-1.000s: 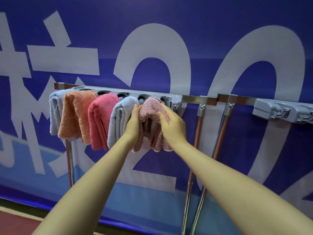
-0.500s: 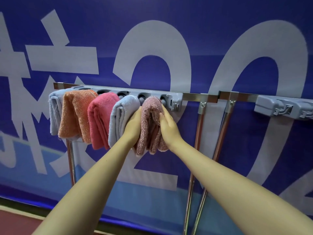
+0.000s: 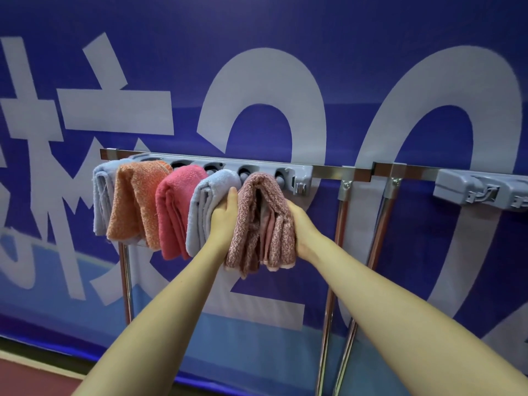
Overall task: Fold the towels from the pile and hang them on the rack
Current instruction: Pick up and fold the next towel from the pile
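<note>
A mauve towel point(image 3: 257, 218) hangs folded from the grey holder point(image 3: 300, 172) on the metal rack bar point(image 3: 328, 170). My left hand point(image 3: 224, 215) lies flat against its left side, between it and the light blue towel point(image 3: 205, 207). My right hand point(image 3: 303, 230) presses its right side, with the fingers hidden behind the cloth. To the left hang a pink towel point(image 3: 174, 210), an orange towel point(image 3: 134, 201) and a pale grey-blue towel point(image 3: 100, 195), all folded.
A second grey holder point(image 3: 471, 190) with no towels sits on the bar at the right. Chrome posts point(image 3: 340, 238) stand below the bar, and another post point(image 3: 125, 281) is under the left towels. Behind is a blue banner wall; reddish floor point(image 3: 28, 378) shows bottom left.
Both hands slid down the sides of the mauve towel, squeezing its folds closer together. The towel now hangs narrower and straighter.
</note>
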`<action>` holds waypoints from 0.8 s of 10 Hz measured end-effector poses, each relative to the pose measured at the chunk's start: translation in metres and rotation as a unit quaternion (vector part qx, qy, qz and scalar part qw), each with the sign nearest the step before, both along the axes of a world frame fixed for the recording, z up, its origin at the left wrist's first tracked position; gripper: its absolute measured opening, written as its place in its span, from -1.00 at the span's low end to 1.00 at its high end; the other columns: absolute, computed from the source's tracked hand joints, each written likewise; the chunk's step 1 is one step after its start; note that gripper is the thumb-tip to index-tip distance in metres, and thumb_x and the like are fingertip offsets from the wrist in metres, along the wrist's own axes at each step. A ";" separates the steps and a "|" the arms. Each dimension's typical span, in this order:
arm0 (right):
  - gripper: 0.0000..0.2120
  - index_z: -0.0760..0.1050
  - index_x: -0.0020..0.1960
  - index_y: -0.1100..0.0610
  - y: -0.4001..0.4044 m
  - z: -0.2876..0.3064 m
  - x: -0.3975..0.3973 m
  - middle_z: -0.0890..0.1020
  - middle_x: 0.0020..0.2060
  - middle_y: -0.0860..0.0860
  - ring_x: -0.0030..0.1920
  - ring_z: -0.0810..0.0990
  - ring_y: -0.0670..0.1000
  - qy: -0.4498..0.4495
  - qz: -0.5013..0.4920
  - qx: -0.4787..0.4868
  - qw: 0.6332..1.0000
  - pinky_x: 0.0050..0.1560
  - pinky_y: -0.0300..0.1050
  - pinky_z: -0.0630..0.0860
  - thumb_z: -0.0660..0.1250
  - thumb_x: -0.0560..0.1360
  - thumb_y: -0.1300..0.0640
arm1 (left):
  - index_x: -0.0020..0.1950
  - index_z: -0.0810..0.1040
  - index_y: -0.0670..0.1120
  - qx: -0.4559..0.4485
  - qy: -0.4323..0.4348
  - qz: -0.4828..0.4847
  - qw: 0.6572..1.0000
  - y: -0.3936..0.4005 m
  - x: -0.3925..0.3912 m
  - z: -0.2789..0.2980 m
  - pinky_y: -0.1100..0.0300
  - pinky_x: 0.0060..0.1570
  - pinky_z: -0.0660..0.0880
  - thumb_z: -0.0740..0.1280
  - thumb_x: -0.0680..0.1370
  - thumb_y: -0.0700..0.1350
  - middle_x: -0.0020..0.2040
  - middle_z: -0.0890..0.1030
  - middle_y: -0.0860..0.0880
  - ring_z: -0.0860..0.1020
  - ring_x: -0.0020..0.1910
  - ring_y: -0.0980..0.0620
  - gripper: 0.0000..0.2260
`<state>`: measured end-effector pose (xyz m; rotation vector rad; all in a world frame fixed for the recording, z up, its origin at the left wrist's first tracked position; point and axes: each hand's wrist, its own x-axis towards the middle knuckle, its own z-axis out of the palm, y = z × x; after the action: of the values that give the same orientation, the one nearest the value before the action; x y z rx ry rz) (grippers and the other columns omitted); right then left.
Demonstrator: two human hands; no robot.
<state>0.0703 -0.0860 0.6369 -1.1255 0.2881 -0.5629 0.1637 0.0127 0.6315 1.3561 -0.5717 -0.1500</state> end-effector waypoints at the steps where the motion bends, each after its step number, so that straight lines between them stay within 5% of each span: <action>1: -0.74 0.58 -0.12 0.18 -0.015 0.000 -0.002 0.66 -0.24 0.06 -0.23 0.63 -0.02 0.035 -0.140 -0.128 0.981 -0.16 -0.18 0.52 0.38 0.51 -0.04 | 0.27 0.58 -0.13 0.026 -0.031 -0.017 0.999 0.005 0.006 0.002 0.01 0.37 0.35 0.10 0.62 0.22 0.15 0.64 -0.09 0.53 0.24 -0.05 -0.48; 2: -0.63 0.55 -0.19 0.19 -0.027 0.001 -0.010 0.65 -0.26 0.11 -0.22 0.55 0.02 0.080 -0.242 -0.342 0.905 -0.19 -0.05 0.46 0.31 0.53 -0.13 | 0.33 0.53 -0.09 0.076 -0.059 -0.039 0.995 0.012 0.010 0.010 0.08 0.40 0.28 0.11 0.62 0.23 0.24 0.59 -0.05 0.47 0.29 -0.02 -0.50; 3: -0.55 0.49 -0.12 0.23 -0.027 -0.004 -0.004 0.61 -0.17 0.17 -0.13 0.53 0.08 0.145 -0.246 -0.418 0.862 -0.09 0.03 0.45 0.19 0.57 -0.18 | 0.25 0.54 -0.05 0.151 -0.085 -0.068 0.983 0.013 0.016 0.014 0.22 0.12 0.33 0.14 0.66 0.07 0.07 0.55 0.01 0.50 0.14 -0.01 -0.68; 4: -0.64 0.46 0.13 0.12 -0.014 -0.014 0.003 0.58 0.10 0.11 0.14 0.53 0.11 0.165 -0.193 -0.383 0.888 0.13 0.01 0.44 0.13 0.60 -0.15 | 0.10 0.59 -0.07 0.180 -0.153 -0.052 0.970 0.010 0.015 0.008 0.22 0.03 0.35 0.20 0.65 -0.05 0.00 0.61 -0.01 0.51 0.06 0.02 -0.80; 5: -0.56 0.26 0.49 0.01 0.006 -0.023 0.006 0.38 0.42 0.04 0.43 0.32 0.06 0.095 -0.190 -0.312 0.926 0.43 0.03 0.26 0.09 0.64 -0.07 | -0.01 0.62 -0.02 0.060 -0.090 -0.059 0.992 0.011 -0.004 0.009 0.33 -0.12 0.46 0.20 0.64 0.00 -0.12 0.65 0.09 0.57 -0.04 0.10 -0.78; 6: -0.51 0.17 0.53 -0.02 0.026 -0.031 0.009 0.29 0.49 0.01 0.48 0.25 0.06 0.098 -0.179 -0.267 0.942 0.48 0.07 0.19 -0.01 0.64 -0.12 | -0.14 0.50 0.08 0.028 -0.065 -0.045 0.996 0.009 -0.022 0.007 0.26 -0.22 0.45 0.06 0.68 0.07 -0.19 0.57 0.12 0.55 -0.12 0.09 -0.70; 7: -0.37 0.33 0.40 -0.07 0.022 -0.057 0.028 0.47 0.35 0.07 0.30 0.46 0.21 0.149 -0.169 -0.250 0.942 0.28 0.22 0.43 -0.05 0.40 -0.21 | -0.12 0.42 0.12 0.046 -0.024 -0.045 0.998 0.023 -0.052 0.008 0.27 -0.32 0.44 -0.01 0.67 0.16 -0.19 0.51 0.13 0.55 -0.12 0.12 -0.70; 8: -0.31 0.35 0.39 -0.06 0.023 -0.059 0.018 0.49 0.32 0.11 0.30 0.45 0.23 0.170 -0.196 -0.249 0.933 0.31 0.23 0.39 -0.05 0.35 -0.27 | -0.16 0.45 0.07 0.115 -0.120 0.004 0.986 0.030 -0.051 0.007 0.27 -0.44 0.48 0.06 0.68 0.06 -0.33 0.57 0.10 0.54 -0.32 0.13 -0.72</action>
<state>0.0884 -0.0634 0.5778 -1.6788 0.7094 -0.8224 0.1132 0.0427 0.6384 1.6127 -0.7675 -0.0459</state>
